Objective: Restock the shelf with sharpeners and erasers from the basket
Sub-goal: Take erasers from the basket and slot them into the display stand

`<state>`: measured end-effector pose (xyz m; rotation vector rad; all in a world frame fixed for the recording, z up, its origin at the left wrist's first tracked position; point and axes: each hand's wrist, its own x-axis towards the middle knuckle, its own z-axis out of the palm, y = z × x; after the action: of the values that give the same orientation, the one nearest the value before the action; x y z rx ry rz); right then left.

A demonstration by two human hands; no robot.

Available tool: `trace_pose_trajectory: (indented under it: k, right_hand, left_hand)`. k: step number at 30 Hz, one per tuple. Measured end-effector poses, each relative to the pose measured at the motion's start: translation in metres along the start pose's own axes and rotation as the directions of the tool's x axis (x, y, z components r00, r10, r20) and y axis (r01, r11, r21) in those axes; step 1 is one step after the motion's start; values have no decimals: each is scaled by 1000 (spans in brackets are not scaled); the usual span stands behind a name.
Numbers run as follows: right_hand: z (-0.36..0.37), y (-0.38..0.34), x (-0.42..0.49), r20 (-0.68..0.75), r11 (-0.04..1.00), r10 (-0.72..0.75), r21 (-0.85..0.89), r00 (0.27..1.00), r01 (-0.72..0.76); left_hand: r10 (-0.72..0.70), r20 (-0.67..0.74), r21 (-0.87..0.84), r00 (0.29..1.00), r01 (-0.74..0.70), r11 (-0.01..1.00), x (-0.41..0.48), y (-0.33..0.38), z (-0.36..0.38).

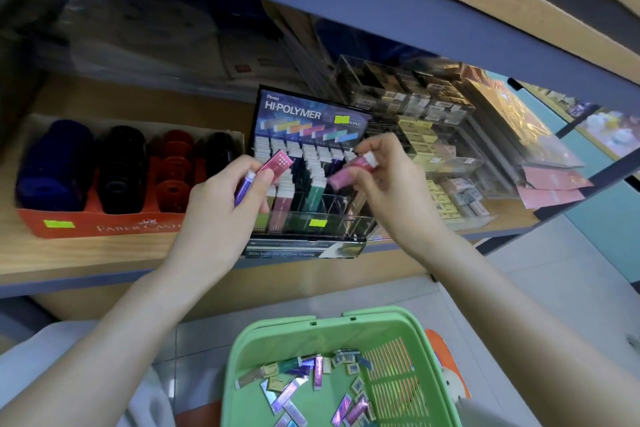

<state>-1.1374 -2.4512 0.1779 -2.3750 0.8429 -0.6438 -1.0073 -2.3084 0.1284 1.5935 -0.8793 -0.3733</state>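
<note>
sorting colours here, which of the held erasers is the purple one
The purple eraser in the left hand, held beside its pink eraser; the right hand grips a second pink eraser.

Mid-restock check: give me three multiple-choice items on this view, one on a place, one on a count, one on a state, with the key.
1. Where does the red cardboard tray of barrel sharpeners stand, against the black slim-eraser display box?
A. left of it
B. right of it
C. on top of it
2. How many erasers does the left hand hold?
A. none
B. one
C. two
3. The right hand is:
A. flat on the shelf
B. hanging empty
C. pinching a glossy pink eraser

Key:
1 A, the tray sits at the box's left on the same wooden shelf.
2 C, it holds a pink-sleeved eraser and a purple-sleeved eraser.
3 C, its fingers curl round the eraser above the box.
</note>
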Motion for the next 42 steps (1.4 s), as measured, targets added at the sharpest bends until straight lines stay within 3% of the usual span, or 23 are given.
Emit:
trace_pose_trajectory:
  k: [8,16,21,25,31,42]
  right_hand:
    - [4,18,35,101,969,-13,-243,995,37]
    - [12,29,43,108,971,-93,-210,990,114]
    - [18,39,46,234,943,-93,-291,968,161]
    - [23,41,47,194,910,-167,-347,967,227]
    - [29,38,50,164,834,-154,-507,974,217]
    - [32,42,49,151,873,-157,-441,976,209]
  left_hand:
    - [9,-19,81,1000,-7,997,4,-2,-10]
    - [10,-10,102,1000,-8,995,6,-4,-10]
    - [6,5,111,1000,-7,994,7,-4,-8]
    - [-7,23,103,1000,5,995,7,-4,-6]
    - [-11,27,103,1000,8,995,7,-4,-5]
    - [-18,37,116,999,14,993,9,-1,-6]
